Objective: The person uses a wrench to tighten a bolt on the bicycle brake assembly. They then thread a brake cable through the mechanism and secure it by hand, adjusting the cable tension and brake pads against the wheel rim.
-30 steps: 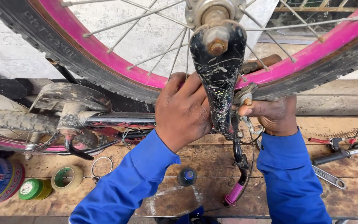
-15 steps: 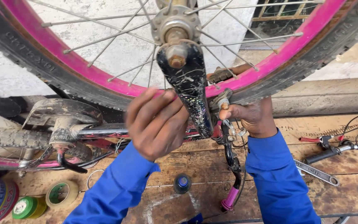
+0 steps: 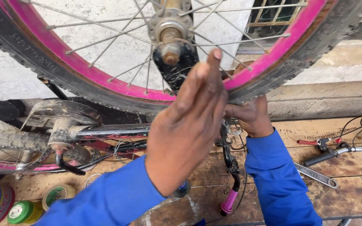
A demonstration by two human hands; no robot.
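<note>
Rising across the middle of the view, the wheel (image 3: 105, 79) stands with its pink rim and knobby black tyre arching over the bench (image 3: 357, 192), its hub (image 3: 170, 31) near the top and a scuffed black fork (image 3: 177, 71) coming down from the axle. The left hand (image 3: 189, 125) hovers in front of the fork, open and flat, fingers (image 3: 212, 71) together and pointing up toward the hub; it grips nothing. The right hand (image 3: 250, 115) sits just behind and below the rim, curled around something at the frame; what it holds is hidden by the left hand and the tyre. Both arms wear blue sleeves (image 3: 277, 175).

Under the hands, a frame tube (image 3: 109, 132) runs left to a second, muddy tyre (image 3: 13, 140). A brake lever with a pink tip (image 3: 228, 203) hangs below. On the bench lie a spanner (image 3: 315, 175) to the right, a black handlebar grip (image 3: 321, 158) beyond it, and tape rolls (image 3: 57, 193) and green-lidded tins (image 3: 21, 211) at the lower left.
</note>
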